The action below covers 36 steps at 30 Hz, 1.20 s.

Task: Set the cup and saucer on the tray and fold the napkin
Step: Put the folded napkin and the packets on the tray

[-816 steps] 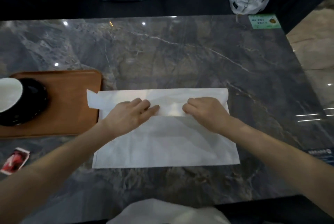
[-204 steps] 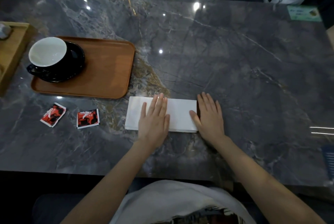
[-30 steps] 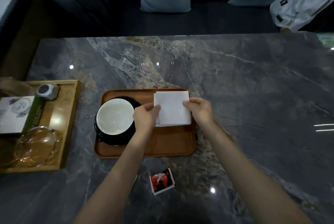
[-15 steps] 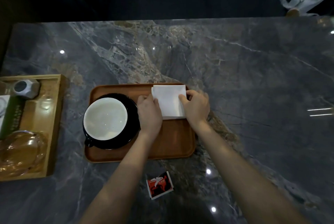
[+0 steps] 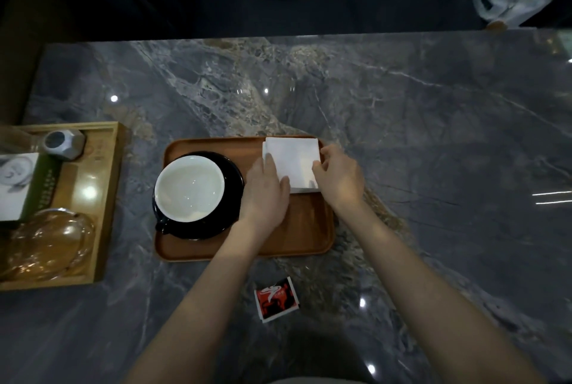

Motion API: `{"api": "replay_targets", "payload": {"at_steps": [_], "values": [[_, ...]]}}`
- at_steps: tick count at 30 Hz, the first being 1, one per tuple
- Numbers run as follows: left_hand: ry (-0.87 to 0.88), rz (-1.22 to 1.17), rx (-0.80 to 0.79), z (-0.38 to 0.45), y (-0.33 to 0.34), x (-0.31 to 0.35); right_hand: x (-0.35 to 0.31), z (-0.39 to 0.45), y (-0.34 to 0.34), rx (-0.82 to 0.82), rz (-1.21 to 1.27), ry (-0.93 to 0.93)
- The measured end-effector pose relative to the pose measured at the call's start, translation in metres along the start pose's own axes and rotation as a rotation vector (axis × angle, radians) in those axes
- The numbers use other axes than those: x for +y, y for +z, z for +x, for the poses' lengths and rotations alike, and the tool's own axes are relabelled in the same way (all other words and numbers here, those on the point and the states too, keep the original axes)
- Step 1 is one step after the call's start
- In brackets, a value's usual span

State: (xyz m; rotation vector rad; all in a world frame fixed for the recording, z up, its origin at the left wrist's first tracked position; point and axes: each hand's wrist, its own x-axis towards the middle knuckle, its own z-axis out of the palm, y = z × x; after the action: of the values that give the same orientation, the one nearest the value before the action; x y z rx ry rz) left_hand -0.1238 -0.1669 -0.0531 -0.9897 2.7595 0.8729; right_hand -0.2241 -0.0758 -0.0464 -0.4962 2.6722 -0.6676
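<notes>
**Napkin position on tray, both hands in contact**

The grey marble table fills most of the frame. At lower left, a light wooden box tray holds a glass dish, a card box and a small grey faceted object.

At frame centre lies the brown tray, flat on the table. Its left half carries the black saucer with the cup seated on it; the cup interior is white.

The folded napkin, a white square, occupies the tray's upper right corner, flush with the far rim.

The left hand rests palm down, fingers together, its fingertips on the napkin's left edge. The right hand is loosely curled against the napkin's right edge, thumb on top; whether it pinches the napkin cannot be told.

A red sachet lies on the table below the tray, between the forearms.
</notes>
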Motion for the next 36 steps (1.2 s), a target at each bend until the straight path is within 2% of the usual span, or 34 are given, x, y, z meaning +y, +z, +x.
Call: {"api": "replay_targets", "payload": {"at_steps": [2, 9, 13, 19, 22, 27, 29, 32, 36], "values": [[0.109, 0.049, 0.015, -0.021, -0.008, -0.004, -0.004, -0.012, -0.005, -0.05, -0.024, -0.066], [0.268, -0.081, 0.078, -0.086, -0.038, -0.033, -0.006, -0.079, -0.018, -0.302, -0.127, -0.374], [0.197, -0.073, 0.084, -0.12, -0.036, -0.059, 0.008, -0.115, -0.006, -0.342, -0.217, -0.493], [0.076, -0.093, 0.232, -0.165, -0.002, -0.101, 0.034, -0.152, 0.029, -0.37, -0.296, -0.665], [0.063, -0.03, 0.253, -0.182, 0.008, -0.118, 0.04, -0.163, 0.041, -0.358, -0.322, -0.746], [0.066, 0.092, 0.143, -0.189, 0.011, -0.142, 0.046, -0.176, 0.052, -0.278, -0.342, -0.759], [0.017, 0.127, 0.123, -0.189, 0.01, -0.146, 0.049, -0.178, 0.054, -0.261, -0.373, -0.755], [-0.061, 0.157, 0.148, -0.189, 0.013, -0.147, 0.052, -0.178, 0.058, -0.252, -0.404, -0.733], [-0.074, 0.112, 0.225, -0.195, 0.023, -0.14, 0.051, -0.18, 0.059, -0.258, -0.391, -0.711]]}}
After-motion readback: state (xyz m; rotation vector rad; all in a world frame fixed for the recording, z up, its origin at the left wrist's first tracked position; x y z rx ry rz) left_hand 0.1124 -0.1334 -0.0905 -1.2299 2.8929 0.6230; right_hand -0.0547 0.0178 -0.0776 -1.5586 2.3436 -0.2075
